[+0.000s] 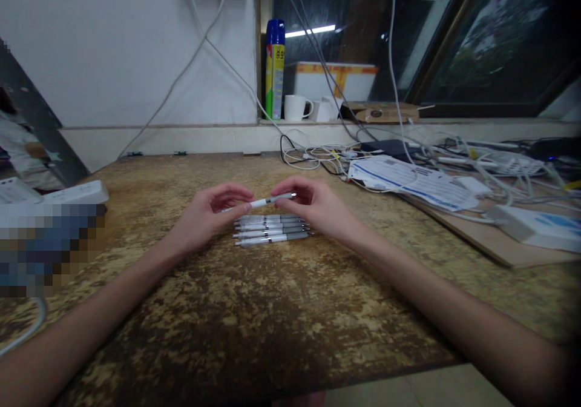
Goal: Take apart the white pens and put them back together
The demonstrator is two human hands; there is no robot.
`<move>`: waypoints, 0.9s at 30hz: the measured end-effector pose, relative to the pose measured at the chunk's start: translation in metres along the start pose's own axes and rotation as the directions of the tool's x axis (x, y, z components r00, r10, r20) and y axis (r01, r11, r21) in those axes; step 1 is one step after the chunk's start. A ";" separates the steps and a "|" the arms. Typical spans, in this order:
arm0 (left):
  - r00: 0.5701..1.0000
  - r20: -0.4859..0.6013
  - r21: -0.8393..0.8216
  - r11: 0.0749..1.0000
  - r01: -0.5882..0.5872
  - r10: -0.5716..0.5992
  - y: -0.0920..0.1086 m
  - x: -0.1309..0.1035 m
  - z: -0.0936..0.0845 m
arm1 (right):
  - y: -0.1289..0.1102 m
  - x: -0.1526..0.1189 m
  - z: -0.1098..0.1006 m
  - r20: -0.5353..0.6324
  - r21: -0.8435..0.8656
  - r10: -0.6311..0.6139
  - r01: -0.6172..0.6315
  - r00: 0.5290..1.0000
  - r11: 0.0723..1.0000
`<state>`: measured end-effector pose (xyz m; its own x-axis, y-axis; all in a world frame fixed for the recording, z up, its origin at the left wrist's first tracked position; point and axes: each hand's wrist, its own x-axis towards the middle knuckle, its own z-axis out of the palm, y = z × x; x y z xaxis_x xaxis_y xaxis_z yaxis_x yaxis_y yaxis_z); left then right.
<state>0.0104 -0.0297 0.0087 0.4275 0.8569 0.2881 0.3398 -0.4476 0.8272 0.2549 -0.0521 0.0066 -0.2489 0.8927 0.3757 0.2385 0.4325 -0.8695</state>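
Observation:
Between my two hands is a white and grey pen (259, 203), raised just above the table. My left hand (213, 208) pinches its left end with thumb and fingers. The right end, with a shiny tip, sits between the thumb and fingers of my right hand (315, 204). Right below lie several similar pens (272, 237), side by side in a row and pointing the same way. My right hand partly covers the right ends of the farther ones.
The worn wooden table (254, 322) stretches around the pens. Tangled cables, a printed sheet (408, 180) and a white box (538, 225) crowd the right. A power strip (77, 196) lies at left. A spray can (275, 71) and white mug (297, 108) stand on the sill.

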 end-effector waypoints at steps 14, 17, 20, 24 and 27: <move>0.999 0.020 -0.004 1.000 -0.025 0.025 0.003 -0.001 0.001 | 0.000 -0.002 0.003 0.049 0.049 0.037 -0.039 0.998 0.998; 0.999 0.040 -0.006 0.999 -0.035 0.035 0.002 -0.001 0.001 | 0.000 -0.003 0.003 0.115 0.091 0.094 -0.104 0.989 0.990; 0.999 0.029 -0.017 0.999 -0.034 0.034 0.003 -0.001 0.001 | 0.001 -0.003 0.002 0.096 0.085 0.099 -0.107 0.990 0.991; 0.999 0.009 -0.020 0.999 -0.035 0.036 0.004 0.000 0.001 | 0.003 -0.002 0.001 0.077 0.051 0.027 -0.031 0.997 0.998; 0.998 0.021 -0.016 0.999 -0.052 0.053 0.005 -0.001 0.001 | 0.003 -0.001 0.001 0.139 0.080 0.049 -0.060 0.989 0.995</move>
<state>0.0128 -0.0326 0.0116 0.4622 0.8267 0.3210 0.3039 -0.4877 0.8184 0.2550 -0.0519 0.0029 -0.3650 0.8864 0.2847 0.1768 0.3662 -0.9136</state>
